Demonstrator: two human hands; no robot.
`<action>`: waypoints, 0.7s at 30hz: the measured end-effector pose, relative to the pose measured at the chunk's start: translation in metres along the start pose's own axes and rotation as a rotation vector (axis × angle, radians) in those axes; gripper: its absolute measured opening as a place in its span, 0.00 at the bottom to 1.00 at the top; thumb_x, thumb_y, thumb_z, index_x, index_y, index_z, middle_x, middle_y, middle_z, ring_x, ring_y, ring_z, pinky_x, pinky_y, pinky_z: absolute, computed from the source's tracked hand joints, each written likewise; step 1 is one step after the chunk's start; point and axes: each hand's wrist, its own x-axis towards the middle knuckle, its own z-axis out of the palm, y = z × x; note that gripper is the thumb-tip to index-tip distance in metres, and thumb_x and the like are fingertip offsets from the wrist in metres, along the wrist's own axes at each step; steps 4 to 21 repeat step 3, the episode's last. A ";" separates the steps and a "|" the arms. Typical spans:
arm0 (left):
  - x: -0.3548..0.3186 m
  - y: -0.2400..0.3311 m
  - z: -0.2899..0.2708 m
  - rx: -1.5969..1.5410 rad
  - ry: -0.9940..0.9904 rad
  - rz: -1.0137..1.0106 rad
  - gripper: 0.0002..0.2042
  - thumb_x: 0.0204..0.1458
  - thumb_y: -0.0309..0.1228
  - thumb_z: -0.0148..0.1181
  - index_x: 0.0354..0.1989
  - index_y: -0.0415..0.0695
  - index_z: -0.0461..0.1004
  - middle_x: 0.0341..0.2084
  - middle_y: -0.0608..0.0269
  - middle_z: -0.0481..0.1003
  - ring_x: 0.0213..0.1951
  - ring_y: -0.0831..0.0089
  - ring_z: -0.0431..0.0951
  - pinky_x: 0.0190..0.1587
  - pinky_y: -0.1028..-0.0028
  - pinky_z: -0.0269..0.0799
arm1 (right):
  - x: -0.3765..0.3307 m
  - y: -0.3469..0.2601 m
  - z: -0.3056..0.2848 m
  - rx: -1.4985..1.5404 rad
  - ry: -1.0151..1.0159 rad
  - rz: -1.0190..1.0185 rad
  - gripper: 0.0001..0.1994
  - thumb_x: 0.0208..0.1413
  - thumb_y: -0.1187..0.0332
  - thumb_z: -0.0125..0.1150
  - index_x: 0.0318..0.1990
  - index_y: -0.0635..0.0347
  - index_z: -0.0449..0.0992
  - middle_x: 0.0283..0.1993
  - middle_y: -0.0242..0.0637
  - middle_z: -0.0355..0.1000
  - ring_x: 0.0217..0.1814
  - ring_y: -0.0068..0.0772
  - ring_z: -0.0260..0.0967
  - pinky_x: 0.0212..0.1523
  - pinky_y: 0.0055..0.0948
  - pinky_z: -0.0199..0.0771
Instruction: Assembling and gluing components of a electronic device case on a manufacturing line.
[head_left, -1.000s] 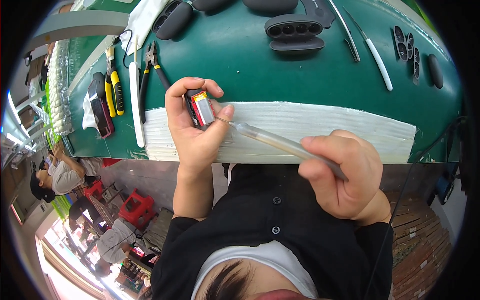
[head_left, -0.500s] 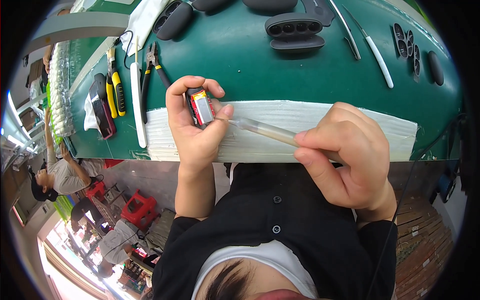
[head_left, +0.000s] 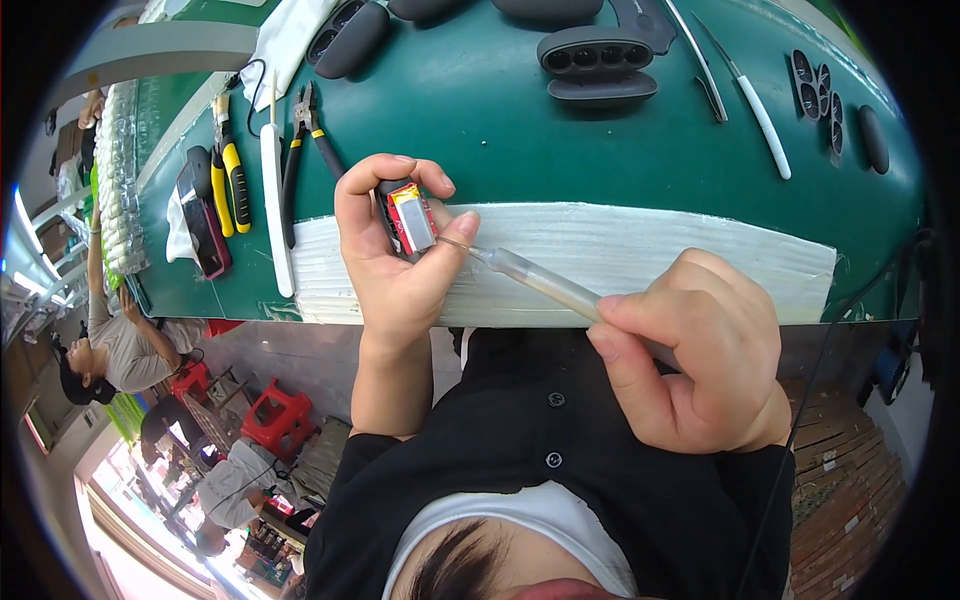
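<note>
My left hand (head_left: pixel 385 265) is closed round a small dark casing with a red circuit board (head_left: pixel 394 230) in it. A flat silver battery cell (head_left: pixel 413 222) with yellow tape at its top lies over the board. Between thumb and forefinger, my right hand (head_left: pixel 700 350) pinches a translucent tube with a thin metal tip (head_left: pixel 545 279), possibly a glue dispenser. The tube slants up to the left. Its tip reaches to the casing's right edge, beside my left thumb; whether it touches cannot be made out.
White foam sheeting (head_left: pixel 640 230) covers the green table's near edge. At left lie yellow-black pliers (head_left: pixel 232 180), black-handled cutters (head_left: pixel 310 130), a white stick tool (head_left: pixel 275 210) and a phone (head_left: pixel 207 230). Dark cases (head_left: pixel 600 65) and a white-handled pick (head_left: pixel 765 125) lie beyond; people work at left.
My right hand has dropped slightly, so the tube slants more steeply. My left hand with the casing has shifted a little to the right.
</note>
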 end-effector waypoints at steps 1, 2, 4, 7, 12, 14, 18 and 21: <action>0.000 0.000 0.000 -0.001 -0.003 -0.001 0.26 0.36 0.11 0.57 0.45 0.44 0.58 0.34 0.57 0.66 0.24 0.85 0.63 0.27 0.85 0.61 | 0.000 0.000 0.000 -0.002 0.001 0.003 0.10 0.36 0.82 0.61 0.29 0.65 0.70 0.17 0.34 0.64 0.14 0.29 0.58 0.16 0.24 0.55; 0.001 0.000 0.000 0.000 -0.002 -0.005 0.26 0.36 0.11 0.57 0.45 0.44 0.58 0.34 0.57 0.66 0.24 0.84 0.63 0.27 0.85 0.61 | 0.000 -0.001 0.000 -0.004 0.001 0.003 0.10 0.36 0.82 0.61 0.30 0.65 0.70 0.18 0.34 0.65 0.14 0.29 0.58 0.16 0.24 0.55; 0.000 0.001 0.000 0.003 0.000 -0.007 0.26 0.36 0.11 0.57 0.45 0.44 0.58 0.34 0.57 0.66 0.24 0.84 0.63 0.27 0.85 0.62 | 0.000 -0.001 0.000 -0.005 0.002 0.001 0.10 0.36 0.82 0.61 0.30 0.65 0.70 0.18 0.35 0.65 0.14 0.29 0.58 0.16 0.24 0.55; 0.000 0.001 0.000 0.003 0.000 -0.007 0.26 0.36 0.11 0.57 0.45 0.44 0.58 0.34 0.57 0.66 0.24 0.84 0.63 0.27 0.85 0.62 | 0.000 -0.001 0.000 -0.005 0.002 0.001 0.10 0.36 0.82 0.61 0.30 0.65 0.70 0.18 0.35 0.65 0.14 0.29 0.58 0.16 0.24 0.55; 0.000 0.001 0.000 0.003 0.000 -0.007 0.26 0.36 0.11 0.57 0.45 0.44 0.58 0.34 0.57 0.66 0.24 0.84 0.63 0.27 0.85 0.62 | 0.000 -0.001 0.000 -0.005 0.002 0.001 0.10 0.36 0.82 0.61 0.30 0.65 0.70 0.18 0.35 0.65 0.14 0.29 0.58 0.16 0.24 0.55; 0.000 0.001 0.000 0.003 0.000 -0.007 0.26 0.36 0.11 0.57 0.45 0.44 0.58 0.34 0.57 0.66 0.24 0.84 0.63 0.27 0.85 0.62 | 0.000 -0.001 0.000 -0.005 0.002 0.001 0.10 0.36 0.82 0.61 0.30 0.65 0.70 0.18 0.35 0.65 0.14 0.29 0.58 0.16 0.24 0.55; 0.000 0.001 0.000 0.003 0.000 -0.007 0.26 0.36 0.11 0.57 0.45 0.44 0.58 0.34 0.57 0.66 0.24 0.84 0.63 0.27 0.85 0.62 | 0.000 -0.001 0.000 -0.005 0.002 0.001 0.10 0.36 0.82 0.61 0.30 0.65 0.70 0.18 0.35 0.65 0.14 0.29 0.58 0.16 0.24 0.55; 0.000 0.001 0.000 0.003 0.000 -0.007 0.26 0.36 0.11 0.57 0.45 0.44 0.58 0.34 0.57 0.66 0.24 0.84 0.63 0.27 0.85 0.62 | 0.000 -0.001 0.000 -0.005 0.002 0.001 0.10 0.36 0.82 0.61 0.30 0.65 0.70 0.18 0.35 0.65 0.14 0.29 0.58 0.16 0.24 0.55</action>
